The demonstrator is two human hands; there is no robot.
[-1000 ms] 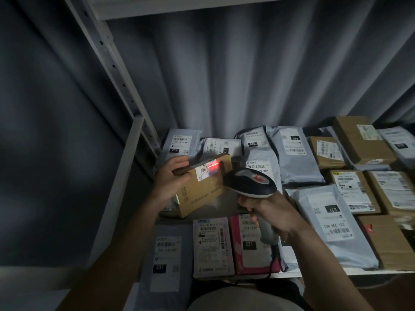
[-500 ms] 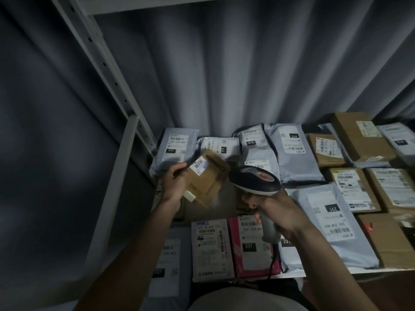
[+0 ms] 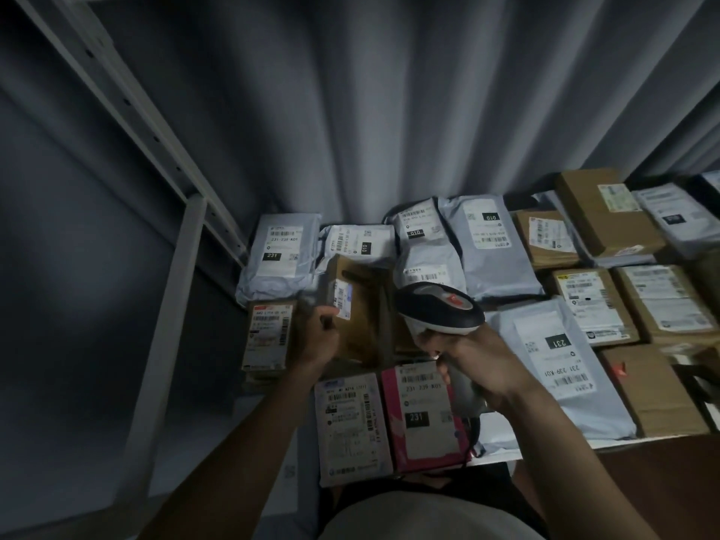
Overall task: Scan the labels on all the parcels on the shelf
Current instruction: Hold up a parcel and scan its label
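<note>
Cardboard box (image 3: 360, 309) is gripped by the left hand (image 3: 317, 337), the right hand (image 3: 473, 364) grasps the scanner (image 3: 438, 309); most parcels appear unscanned.

A ribbed, corrugated grey wall (image 3: 389, 103) fills the back of the view, its vertical folds catching a dim, cool light that falls brightest near the middle and fades into shadow at the sides. To the left stands a smooth dark grey side wall (image 3: 70, 267), with a faint pale patch of light on it. A white metal shelving upright (image 3: 128, 107), pierced by a row of small holes, slants down from the upper left; a plain white post (image 3: 171, 305) meets it and runs down toward the lower left. At the lower right, a strip of the shelf's pale front edge (image 3: 498, 457) shows, with brown flooring (image 3: 662, 481) below it. The whole scene is dimly lit.
</note>
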